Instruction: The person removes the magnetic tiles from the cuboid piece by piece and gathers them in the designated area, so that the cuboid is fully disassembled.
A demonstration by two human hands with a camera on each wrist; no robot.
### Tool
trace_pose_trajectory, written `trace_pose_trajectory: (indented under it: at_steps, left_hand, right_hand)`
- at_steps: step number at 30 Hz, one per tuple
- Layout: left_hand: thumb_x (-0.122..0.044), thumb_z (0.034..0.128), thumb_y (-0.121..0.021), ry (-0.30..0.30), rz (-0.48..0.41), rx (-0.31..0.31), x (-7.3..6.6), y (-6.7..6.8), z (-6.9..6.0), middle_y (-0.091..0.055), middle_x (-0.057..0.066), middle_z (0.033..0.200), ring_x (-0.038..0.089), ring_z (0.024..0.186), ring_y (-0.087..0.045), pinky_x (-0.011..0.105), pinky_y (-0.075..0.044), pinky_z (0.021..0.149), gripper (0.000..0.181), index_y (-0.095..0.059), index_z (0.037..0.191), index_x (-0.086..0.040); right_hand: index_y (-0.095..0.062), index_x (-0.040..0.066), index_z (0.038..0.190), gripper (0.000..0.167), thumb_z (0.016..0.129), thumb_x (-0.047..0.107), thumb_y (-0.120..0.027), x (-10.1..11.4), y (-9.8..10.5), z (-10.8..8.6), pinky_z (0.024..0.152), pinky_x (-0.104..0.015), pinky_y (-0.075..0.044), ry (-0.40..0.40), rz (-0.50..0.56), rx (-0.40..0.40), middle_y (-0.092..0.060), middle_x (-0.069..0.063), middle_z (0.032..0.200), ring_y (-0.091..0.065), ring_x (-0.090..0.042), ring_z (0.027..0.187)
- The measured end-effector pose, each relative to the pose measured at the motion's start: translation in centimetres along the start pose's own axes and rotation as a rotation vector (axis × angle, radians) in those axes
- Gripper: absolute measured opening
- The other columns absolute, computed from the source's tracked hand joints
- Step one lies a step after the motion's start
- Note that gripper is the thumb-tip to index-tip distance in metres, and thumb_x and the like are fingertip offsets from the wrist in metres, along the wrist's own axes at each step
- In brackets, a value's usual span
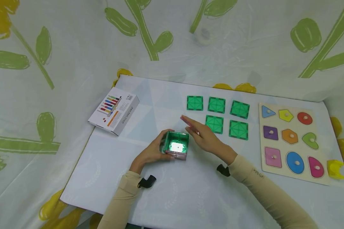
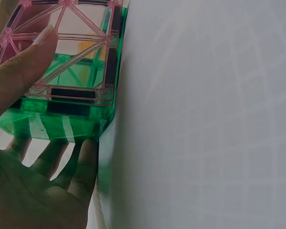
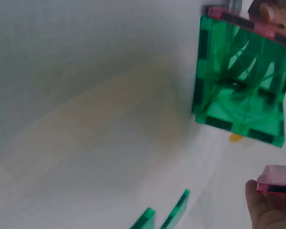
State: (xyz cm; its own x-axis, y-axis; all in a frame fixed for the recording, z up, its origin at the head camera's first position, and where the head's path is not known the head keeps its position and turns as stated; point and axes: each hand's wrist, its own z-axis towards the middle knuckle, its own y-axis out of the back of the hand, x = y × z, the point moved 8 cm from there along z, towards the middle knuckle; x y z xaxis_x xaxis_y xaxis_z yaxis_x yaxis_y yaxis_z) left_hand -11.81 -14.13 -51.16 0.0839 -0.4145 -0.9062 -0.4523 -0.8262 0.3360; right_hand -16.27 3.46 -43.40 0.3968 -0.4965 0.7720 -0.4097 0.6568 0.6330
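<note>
An open box (image 1: 168, 141) of translucent green magnetic tiles stands on the table, with a pink tile (image 1: 181, 156) as its near side. My left hand (image 1: 152, 153) grips it from the left; in the left wrist view the thumb (image 2: 31, 59) lies on the pink side and the other fingers reach round the green side. Right of the box, apart from it, my right hand (image 1: 207, 140) holds another pink tile (image 3: 279, 176). This tile is seen nearly edge-on in the head view. The right wrist view looks into the box, whose top is uncovered.
Several loose green tiles (image 1: 217, 105) lie in two rows behind the right hand. A wooden shape puzzle (image 1: 298, 159) and a yellow piece (image 1: 335, 169) are at the right. A white toy carton (image 1: 114, 111) lies at the back left, near the table edge.
</note>
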Motion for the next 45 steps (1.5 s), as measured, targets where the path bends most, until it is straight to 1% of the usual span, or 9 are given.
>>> trace_pose_trajectory:
  at_steps: [5,11,13,17,20,24,32,39,45]
  left_hand:
    - [-0.018,0.0717,-0.091,0.006,-0.011,0.002,0.1,-0.1,0.0,-0.037,0.006,0.159,0.04,0.148,-0.034,0.065,-0.03,0.118,0.104,-0.028,0.152,-0.037]
    - [-0.018,0.0727,-0.091,-0.005,-0.004,0.004,-0.2,-0.1,-0.2,-0.037,0.009,0.159,0.041,0.147,-0.036,0.066,-0.031,0.117,0.103,-0.027,0.153,-0.034]
    - [-0.018,0.073,-0.091,-0.004,-0.004,0.006,-0.3,-0.1,-0.2,-0.037,0.009,0.159,0.041,0.146,-0.036,0.066,-0.031,0.117,0.103,-0.027,0.153,-0.033]
    - [-0.017,0.0732,-0.09,-0.005,-0.004,0.006,-0.5,-0.1,-0.4,-0.038,0.009,0.158,0.042,0.146,-0.037,0.066,-0.031,0.118,0.102,-0.028,0.153,-0.032]
    - [-0.018,0.0729,-0.091,-0.003,0.001,0.004,-0.4,-0.1,-0.4,-0.038,0.009,0.158,0.042,0.145,-0.038,0.066,-0.031,0.117,0.102,-0.028,0.152,-0.032]
    - [-0.018,0.073,-0.09,-0.003,-0.007,0.006,-0.3,-0.1,-0.4,-0.038,0.01,0.158,0.042,0.145,-0.038,0.066,-0.031,0.117,0.103,-0.027,0.153,-0.032]
    - [-0.018,0.0722,-0.091,0.01,-0.017,0.008,-0.3,-0.1,-0.4,-0.038,0.008,0.158,0.041,0.146,-0.037,0.065,-0.031,0.118,0.104,-0.027,0.152,-0.035]
    - [-0.018,0.0732,-0.09,0.002,-0.011,0.007,-0.4,-0.2,-0.4,-0.039,0.01,0.158,0.043,0.145,-0.037,0.067,-0.031,0.117,0.103,-0.027,0.152,-0.035]
    - [-0.019,0.0725,-0.091,0.011,0.003,-0.002,-0.4,-0.1,-0.5,-0.036,0.009,0.159,0.042,0.146,-0.036,0.065,-0.032,0.117,0.103,-0.028,0.152,-0.036]
  right_hand:
    - [-0.043,0.017,0.153,0.05,0.107,0.036,-0.046,-3.4,0.3,0.5,0.093,-0.046,-0.057,-0.212,0.089,-0.011,-0.057,-0.015,0.146,-0.061,-0.031,0.116]
    - [-0.058,0.008,0.138,0.041,0.105,0.031,-0.052,-5.7,-0.2,1.4,0.078,-0.029,-0.052,-0.281,0.135,-0.013,-0.068,-0.017,0.126,-0.06,-0.027,0.101]
    - [-0.06,0.006,0.135,0.04,0.105,0.031,-0.054,-6.2,-0.4,1.7,0.079,-0.027,-0.052,-0.309,0.166,-0.016,-0.069,-0.017,0.123,-0.063,-0.026,0.102]
    - [-0.064,0.005,0.126,0.038,0.1,0.034,-0.062,-7.0,-0.4,2.2,0.073,-0.026,-0.049,-0.399,0.207,-0.05,-0.07,-0.016,0.111,-0.06,-0.025,0.097]
    - [-0.065,0.006,0.123,0.038,0.097,0.033,-0.067,-7.4,-0.2,2.6,0.072,-0.026,-0.046,-0.459,0.19,-0.094,-0.068,-0.015,0.107,-0.056,-0.024,0.095]
    - [-0.063,0.004,0.123,0.037,0.096,0.029,-0.069,-7.9,0.1,3.2,0.077,-0.026,-0.05,-0.486,0.161,-0.14,-0.069,-0.016,0.112,-0.06,-0.026,0.099]
    - [-0.065,-0.001,0.119,0.041,0.091,0.029,-0.075,-8.3,1.2,4.1,0.084,-0.039,-0.055,-0.45,0.058,-0.206,-0.068,-0.019,0.108,-0.061,-0.031,0.099]
    - [-0.062,0.0,0.125,0.046,0.092,0.031,-0.073,-8.7,1.2,4.5,0.08,-0.034,-0.049,-0.473,-0.008,-0.186,-0.067,-0.019,0.118,-0.055,-0.028,0.095]
    - [-0.062,-0.001,0.125,0.047,0.092,0.031,-0.073,-8.8,1.1,4.8,0.078,-0.035,-0.046,-0.468,-0.021,-0.177,-0.067,-0.02,0.114,-0.053,-0.028,0.092]
